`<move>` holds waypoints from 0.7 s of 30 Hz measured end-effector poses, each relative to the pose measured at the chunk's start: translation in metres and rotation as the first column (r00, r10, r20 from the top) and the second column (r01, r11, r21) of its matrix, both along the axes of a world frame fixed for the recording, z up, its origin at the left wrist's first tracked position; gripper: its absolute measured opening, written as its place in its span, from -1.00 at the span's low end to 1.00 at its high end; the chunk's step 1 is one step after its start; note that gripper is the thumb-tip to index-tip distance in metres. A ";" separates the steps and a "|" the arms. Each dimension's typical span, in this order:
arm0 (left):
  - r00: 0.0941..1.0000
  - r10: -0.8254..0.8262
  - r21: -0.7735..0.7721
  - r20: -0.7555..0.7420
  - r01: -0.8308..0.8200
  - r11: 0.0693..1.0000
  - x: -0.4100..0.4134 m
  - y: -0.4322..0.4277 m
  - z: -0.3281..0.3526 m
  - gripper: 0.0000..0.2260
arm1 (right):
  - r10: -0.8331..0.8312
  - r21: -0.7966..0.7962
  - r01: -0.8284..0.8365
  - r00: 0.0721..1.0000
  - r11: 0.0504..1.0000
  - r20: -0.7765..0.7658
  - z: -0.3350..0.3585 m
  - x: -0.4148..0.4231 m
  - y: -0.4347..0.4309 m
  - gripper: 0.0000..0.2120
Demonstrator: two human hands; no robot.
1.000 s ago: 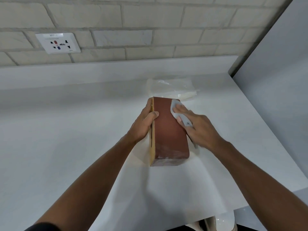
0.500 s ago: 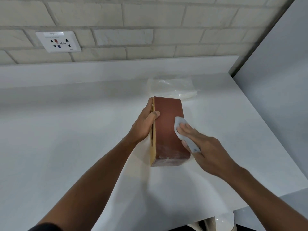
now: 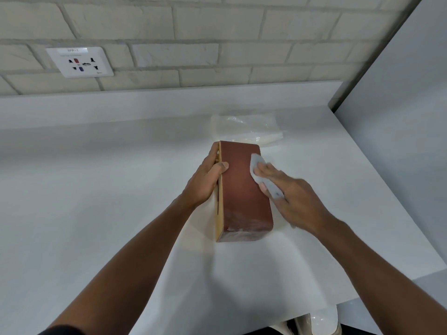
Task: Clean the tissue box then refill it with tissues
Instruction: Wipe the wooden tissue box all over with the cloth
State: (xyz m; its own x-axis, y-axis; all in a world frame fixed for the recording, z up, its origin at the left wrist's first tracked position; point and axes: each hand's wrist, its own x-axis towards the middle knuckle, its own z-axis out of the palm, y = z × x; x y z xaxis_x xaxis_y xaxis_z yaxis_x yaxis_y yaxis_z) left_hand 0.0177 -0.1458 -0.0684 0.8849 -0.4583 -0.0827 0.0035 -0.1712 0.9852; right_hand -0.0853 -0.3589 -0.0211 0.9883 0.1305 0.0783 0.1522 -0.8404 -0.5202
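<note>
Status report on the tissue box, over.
Left grip holds tissue box, on its side. Right grip presses wipe on its right edge. Nothing in the way.

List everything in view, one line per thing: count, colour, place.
counter: one, white, across the lower view
brick wall: one, off-white, behind the counter
side panel: one, pale grey, right edge
wall socket: one, white, on the brick wall, upper left
tissue box: one, reddish-brown with a tan face, on its side on the counter, centre
wipe: one, pale grey, against the tissue box's right side
tissue pack: one, white in clear wrap, on the counter behind the tissue box
left hand: one, grips the tissue box's left edge
right hand: one, fingers press the wipe to the tissue box
</note>
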 end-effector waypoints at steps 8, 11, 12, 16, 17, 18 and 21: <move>1.000 -0.004 0.047 0.005 0.004 0.999 -0.002 -0.002 -0.004 -0.33 | 0.090 -0.129 -0.089 0.996 0.988 0.000 -0.002 -0.041 -0.014 -0.29; 1.000 0.000 0.002 0.010 0.000 1.000 -0.003 -0.001 0.001 -0.47 | -0.020 -0.168 0.012 0.999 0.986 -0.050 0.007 -0.002 -0.007 -0.45; 1.000 0.007 -0.002 0.011 -0.007 1.000 -0.002 -0.001 0.000 -0.50 | -0.055 -0.181 0.042 0.996 0.983 -0.066 0.010 0.007 -0.005 -0.48; 1.000 0.007 0.014 0.023 -0.008 1.000 0.000 -0.001 -0.003 -0.49 | -0.010 -0.234 -0.007 0.997 0.972 -0.072 0.015 -0.007 0.000 -0.46; 0.999 0.013 0.000 0.045 -0.013 1.000 0.000 -0.002 -0.003 -0.55 | 0.033 -0.264 -0.046 0.998 0.963 -0.053 0.016 -0.020 0.001 -0.42; 0.998 0.016 -0.020 0.058 -0.015 1.000 0.000 -0.002 -0.002 -0.59 | 0.078 -0.290 -0.086 0.996 0.953 -0.042 0.017 -0.033 0.002 -0.36; 0.999 0.006 -0.051 0.043 -0.003 0.999 0.002 -0.003 -0.004 -0.61 | 0.122 -0.312 -0.122 0.992 0.942 -0.020 0.017 -0.044 0.000 -0.38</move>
